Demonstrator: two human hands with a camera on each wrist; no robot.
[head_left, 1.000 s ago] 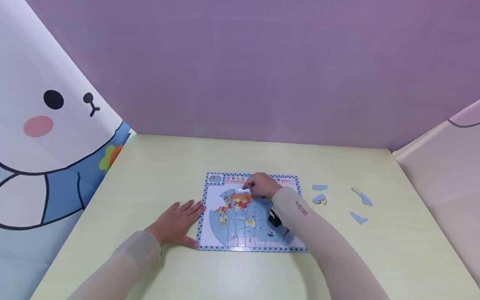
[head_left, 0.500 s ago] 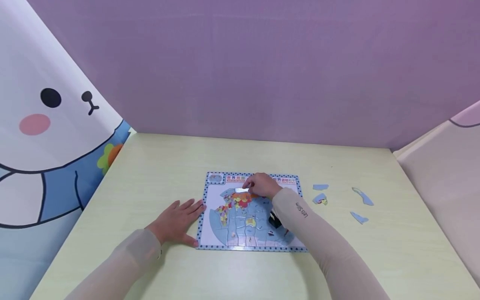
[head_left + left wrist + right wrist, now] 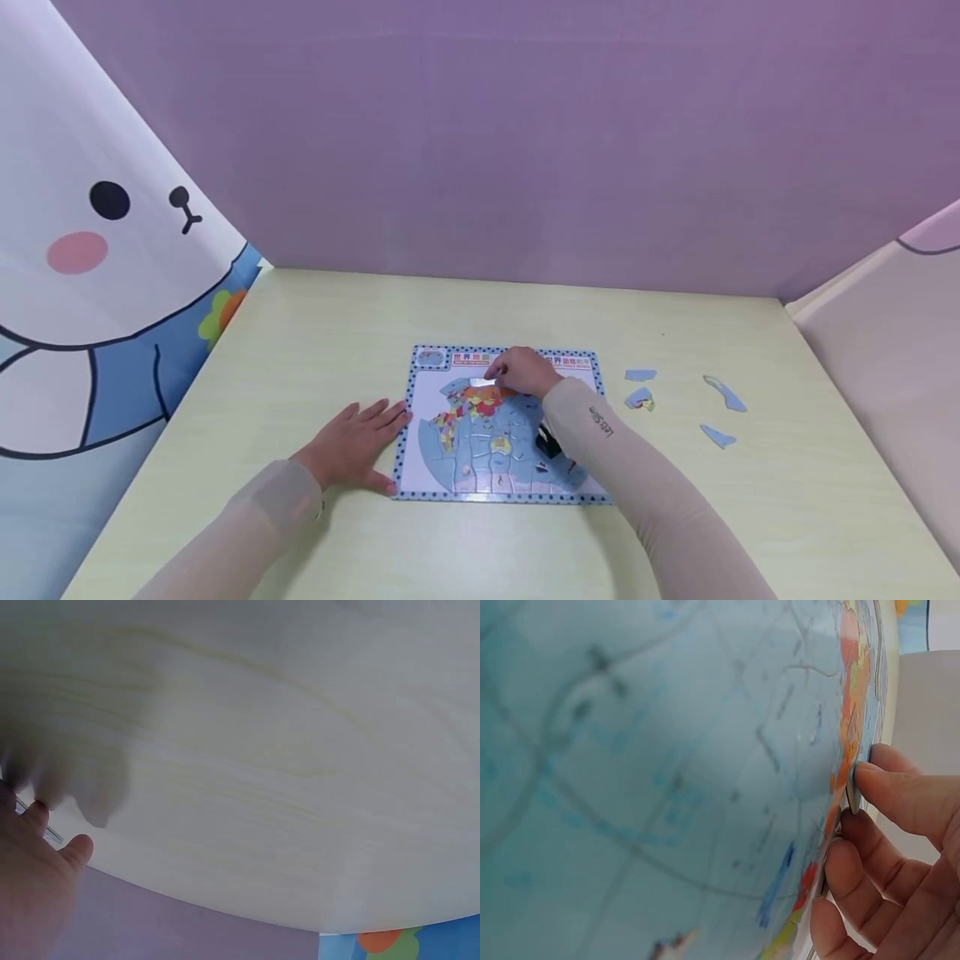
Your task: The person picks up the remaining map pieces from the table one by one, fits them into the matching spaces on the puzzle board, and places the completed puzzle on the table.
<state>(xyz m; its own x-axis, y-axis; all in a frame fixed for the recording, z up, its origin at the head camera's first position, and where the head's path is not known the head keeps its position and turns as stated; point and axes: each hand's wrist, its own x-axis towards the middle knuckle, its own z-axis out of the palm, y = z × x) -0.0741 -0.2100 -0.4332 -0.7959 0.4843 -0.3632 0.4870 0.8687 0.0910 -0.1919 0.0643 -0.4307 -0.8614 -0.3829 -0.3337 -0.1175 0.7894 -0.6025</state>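
A world map jigsaw puzzle with a dotted blue border lies on the table, much of its blue globe filled with pieces. My left hand lies spread on the table at the puzzle's left edge, its fingertips and thumb right at the border. In the left wrist view only part of this left hand shows. Over the top of the map, my right hand has its fingers bent. The right wrist view shows it pinching a thin puzzle piece between thumb and fingers, close against the map.
Right of the board lie several loose pieces: a small blue one, a blue and yellow one, a curved one and a pointed one. A purple wall covering rises behind the table.
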